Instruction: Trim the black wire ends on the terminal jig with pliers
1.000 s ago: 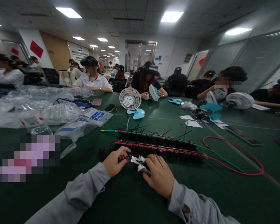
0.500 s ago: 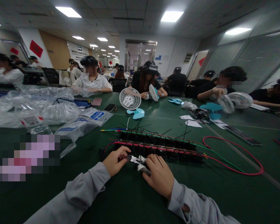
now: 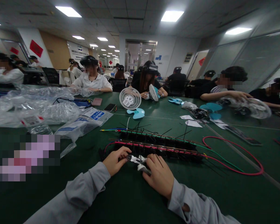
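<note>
My right hand is closed round the grey-and-white handles of a pair of cutting pliers, whose dark jaws point left. At the tip of those jaws are the curled fingers of my left hand; its thumb and fingertips come together, and what lies between them, if anything, is hidden. Just beyond both hands a long black wiring assembly lies across the table, with a red cable along it and several thin black cable-tie tails sticking out.
A red cable loop and a green wire extend right. Ahead stand a white fan grille and blue fan blades. Plastic bags and a phone lie left. Co-workers handle fans across the table.
My hands and the pliers have stayed in place. At the far right, a co-worker's arm has reached out across the table, and the fan parts there have shifted right and lower.
</note>
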Motion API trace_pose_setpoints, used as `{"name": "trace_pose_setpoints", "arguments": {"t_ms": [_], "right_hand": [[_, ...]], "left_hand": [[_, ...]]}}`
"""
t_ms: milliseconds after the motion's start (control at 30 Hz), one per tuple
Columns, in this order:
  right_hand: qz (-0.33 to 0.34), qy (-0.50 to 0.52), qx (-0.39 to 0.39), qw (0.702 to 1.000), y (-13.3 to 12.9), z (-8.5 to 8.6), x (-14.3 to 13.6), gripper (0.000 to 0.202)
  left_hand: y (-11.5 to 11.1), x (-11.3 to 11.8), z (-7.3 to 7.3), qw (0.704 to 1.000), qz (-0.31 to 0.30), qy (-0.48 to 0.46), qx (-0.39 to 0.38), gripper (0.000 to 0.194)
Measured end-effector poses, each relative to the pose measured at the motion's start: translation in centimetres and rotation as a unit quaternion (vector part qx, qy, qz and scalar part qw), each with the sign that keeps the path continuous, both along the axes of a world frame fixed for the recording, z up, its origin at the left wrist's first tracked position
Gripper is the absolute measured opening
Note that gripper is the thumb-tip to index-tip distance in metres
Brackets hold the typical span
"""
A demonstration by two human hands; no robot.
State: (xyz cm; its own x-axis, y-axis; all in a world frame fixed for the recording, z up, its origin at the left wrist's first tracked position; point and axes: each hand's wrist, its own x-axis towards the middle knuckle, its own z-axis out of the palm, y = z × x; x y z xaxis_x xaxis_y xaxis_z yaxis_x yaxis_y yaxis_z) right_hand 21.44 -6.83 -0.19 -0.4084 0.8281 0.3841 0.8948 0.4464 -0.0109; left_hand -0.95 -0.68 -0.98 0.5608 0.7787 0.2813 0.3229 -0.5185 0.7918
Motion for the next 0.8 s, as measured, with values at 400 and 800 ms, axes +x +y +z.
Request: {"name": "trace_pose_setpoints", "arguments": {"t_ms": [400, 800], "right_hand": [[0.006, -0.001, 0.015, 1.000, 0.17, -0.13, 0.11, 0.015], [0.008, 0.005, -0.008, 1.000, 0.05, 0.12, 0.03, 0.015]], "left_hand": [[-0.03, -0.01, 0.21, 1.000, 0.001, 0.008, 0.008, 0.033], [0.05, -0.13, 0.10, 1.000, -0.003, 0.008, 0.017, 0.033]]}}
